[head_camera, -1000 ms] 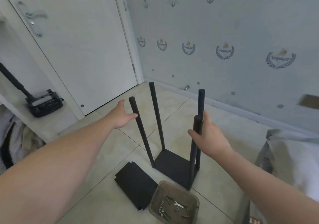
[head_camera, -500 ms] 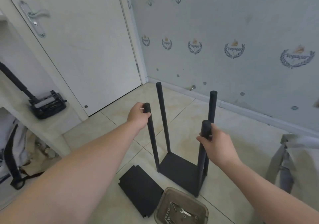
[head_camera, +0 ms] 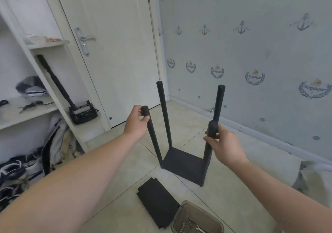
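A: Okay, quick status on the black frame?

B: Upside down on the floor, in the corner by the door. Base panel flat on the tiles, four poles rising from its corners.

A: Hands?

B: Left hand wrapped round the top of the near-left pole, fingers curled tight on it. Right hand same story on the near-right pole, fingers clamped just under the cap. Far-left pole and far-right pole untouched.

A: Progress?

B: Roughly halfway, by the look. All four poles seated in the base, more or less upright. Spare panel flat on the floor just in front of the frame, not yet fitted. Tray touching or just beside it, with loose screws and a small wrench inside, so probably fastening left too.

A: Next?

B: Likely squaring the near poles, then fitting the spare panel and tightening. Cannot tell whether the base joints are screwed down.
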Motion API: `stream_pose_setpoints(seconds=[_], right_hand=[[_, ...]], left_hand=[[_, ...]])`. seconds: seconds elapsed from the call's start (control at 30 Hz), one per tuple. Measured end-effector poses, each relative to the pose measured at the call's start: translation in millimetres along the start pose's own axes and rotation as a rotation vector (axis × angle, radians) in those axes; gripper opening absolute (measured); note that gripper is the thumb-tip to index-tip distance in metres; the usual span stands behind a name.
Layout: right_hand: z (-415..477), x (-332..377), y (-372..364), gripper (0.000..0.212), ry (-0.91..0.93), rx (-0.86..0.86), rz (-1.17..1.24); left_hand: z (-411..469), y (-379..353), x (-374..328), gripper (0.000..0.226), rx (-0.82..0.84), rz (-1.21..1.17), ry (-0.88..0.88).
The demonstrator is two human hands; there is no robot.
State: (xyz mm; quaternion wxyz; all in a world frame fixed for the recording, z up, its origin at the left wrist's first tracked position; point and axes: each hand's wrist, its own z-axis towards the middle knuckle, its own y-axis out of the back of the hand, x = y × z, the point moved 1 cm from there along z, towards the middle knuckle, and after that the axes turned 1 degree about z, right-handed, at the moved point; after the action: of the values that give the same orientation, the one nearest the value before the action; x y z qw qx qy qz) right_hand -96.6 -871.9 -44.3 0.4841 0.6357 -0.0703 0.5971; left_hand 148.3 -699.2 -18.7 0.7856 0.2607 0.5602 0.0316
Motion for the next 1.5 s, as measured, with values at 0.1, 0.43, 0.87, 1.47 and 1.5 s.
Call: stream_pose_setpoints(seconds=[0.1,0.43,0.87,1.47,1.5], right_hand=[[-14,32,-18,0.016,0.053,0.012,0.044],[-101,129,-132,0.017,0.17,0.2,0.161],[-216,158,-264,0.018,0.242,0.402,0.129],[-188,140,-366,0.041,0.18,0.343,0.298],[-186,138,-371,0.04,0.171,0.342,0.303]], left_hand=[[-19,56,-3,0.024,-0.046,0.03,-0.019],[-147,236,36,0.024,-0.244,0.2,0.054],[-297,343,155,0.018,-0.474,0.229,0.33],[-291,333,228,0.021,-0.595,0.195,0.303],[-289,333,234,0.02,-0.6,0.156,0.29]])
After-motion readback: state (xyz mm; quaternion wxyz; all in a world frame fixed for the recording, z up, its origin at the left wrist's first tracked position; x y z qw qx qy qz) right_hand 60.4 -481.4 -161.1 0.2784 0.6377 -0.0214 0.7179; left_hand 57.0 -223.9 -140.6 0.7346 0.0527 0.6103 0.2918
